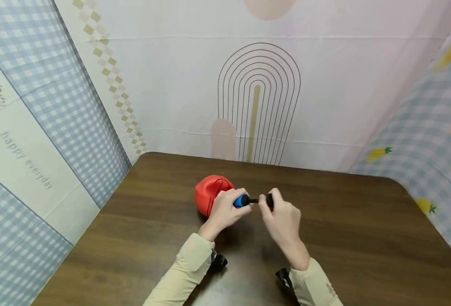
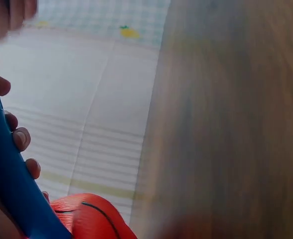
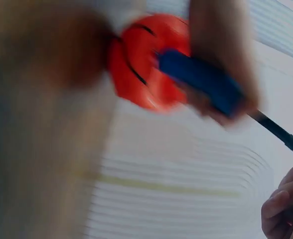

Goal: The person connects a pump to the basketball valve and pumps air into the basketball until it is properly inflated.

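A red ball [image 1: 209, 193] with black seam lines rests on the brown table, its surface dented and creased. My left hand [image 1: 226, 208] grips the blue barrel of a hand pump [image 1: 240, 201] just right of the ball. Its near end points at the ball in the right wrist view, but I cannot see clearly how they join. My right hand [image 1: 284, 216] holds the pump's black handle [image 1: 270, 201], and a stretch of dark rod [image 3: 276, 129] shows between the two hands. In the left wrist view, fingers curl round the blue barrel [image 2: 17, 172].
The dark wooden table [image 1: 347, 238] has rounded far corners. A pale printed cloth [image 1: 171, 85] hangs behind it, and checked cloths [image 1: 432, 140] hang at the sides. A small black wrist camera [image 1: 219, 262] sits at the left cuff, another [image 1: 283, 277] at the right.
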The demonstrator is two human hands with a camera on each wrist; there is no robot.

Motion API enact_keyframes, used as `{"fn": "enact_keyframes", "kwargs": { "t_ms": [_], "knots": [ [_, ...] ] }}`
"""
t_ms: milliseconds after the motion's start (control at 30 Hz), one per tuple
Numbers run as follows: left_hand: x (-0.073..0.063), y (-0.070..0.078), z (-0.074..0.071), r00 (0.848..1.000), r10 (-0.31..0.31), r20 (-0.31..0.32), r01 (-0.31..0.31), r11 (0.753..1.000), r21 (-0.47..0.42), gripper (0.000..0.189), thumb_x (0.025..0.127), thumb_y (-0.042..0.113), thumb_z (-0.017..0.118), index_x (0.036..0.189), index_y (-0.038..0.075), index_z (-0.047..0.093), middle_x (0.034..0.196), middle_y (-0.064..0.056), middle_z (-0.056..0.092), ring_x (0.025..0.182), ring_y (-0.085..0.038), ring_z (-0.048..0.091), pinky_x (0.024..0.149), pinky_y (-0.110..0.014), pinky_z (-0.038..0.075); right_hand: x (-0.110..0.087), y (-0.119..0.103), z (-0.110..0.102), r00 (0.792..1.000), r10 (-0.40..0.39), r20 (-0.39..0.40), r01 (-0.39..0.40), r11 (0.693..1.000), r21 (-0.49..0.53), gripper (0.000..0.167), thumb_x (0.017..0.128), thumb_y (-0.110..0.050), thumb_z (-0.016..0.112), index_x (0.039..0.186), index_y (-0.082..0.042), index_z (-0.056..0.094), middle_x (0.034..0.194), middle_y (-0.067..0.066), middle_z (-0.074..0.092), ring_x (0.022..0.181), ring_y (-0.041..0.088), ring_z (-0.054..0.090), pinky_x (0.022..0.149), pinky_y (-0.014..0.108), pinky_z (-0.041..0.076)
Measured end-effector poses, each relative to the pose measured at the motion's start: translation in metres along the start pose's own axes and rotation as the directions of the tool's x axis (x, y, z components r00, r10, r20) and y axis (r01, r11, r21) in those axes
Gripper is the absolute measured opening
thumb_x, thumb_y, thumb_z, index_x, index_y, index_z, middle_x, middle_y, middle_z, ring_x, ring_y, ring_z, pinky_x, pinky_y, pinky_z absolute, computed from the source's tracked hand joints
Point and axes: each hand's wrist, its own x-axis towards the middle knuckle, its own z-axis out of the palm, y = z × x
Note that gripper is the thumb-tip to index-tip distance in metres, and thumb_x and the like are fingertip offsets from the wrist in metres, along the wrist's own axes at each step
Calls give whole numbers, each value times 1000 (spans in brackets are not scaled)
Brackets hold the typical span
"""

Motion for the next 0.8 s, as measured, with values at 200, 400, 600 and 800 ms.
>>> {"fn": "enact_keyframes", "kwargs": {
  "t_ms": [200, 400, 600, 800],
  "knots": [
    [3, 2, -1, 1000, 2, -8, -2, 1000, -23, 8, 84, 28, 66, 84, 21, 62, 76, 4, 65, 72, -9, 54, 72, -28, 39, 4, -4, -7, 996, 68, -58, -63, 995, 72, 14, 88, -12, 54, 78, -5, 47, 42, -2, 32, 37, 4, 26, 38, 23, 23],
    [4, 6, 0, 998, 59, 3, -59, 995, 77, 13, 85, 32, 67, 86, 20, 61, 75, 4, 64, 69, -8, 54, 69, -26, 38, -2, 2, 13, 982, 105, 158, -118, 990, 74, 19, 95, -16, 52, 80, -7, 45, 46, -5, 32, 38, 0, 23, 38, 21, 22],
    [3, -2, -5, 999, 23, -46, -19, 996, 91, 11, 84, 29, 68, 86, 21, 62, 77, 5, 65, 71, -9, 54, 74, -31, 40, 9, 7, -6, 998, 18, 60, -18, 1000, -7, 20, 91, -17, 57, 75, -7, 50, 43, -3, 34, 38, 4, 26, 40, 24, 22],
    [1, 2, -3, 999, 17, -37, -15, 998, 68, 10, 84, 28, 67, 85, 20, 61, 76, 5, 64, 70, -8, 53, 73, -30, 40, 4, 1, -6, 990, 139, 22, -141, 978, 153, 17, 92, -12, 52, 78, -5, 47, 45, -1, 34, 39, 0, 25, 39, 23, 24]
  ]
}}
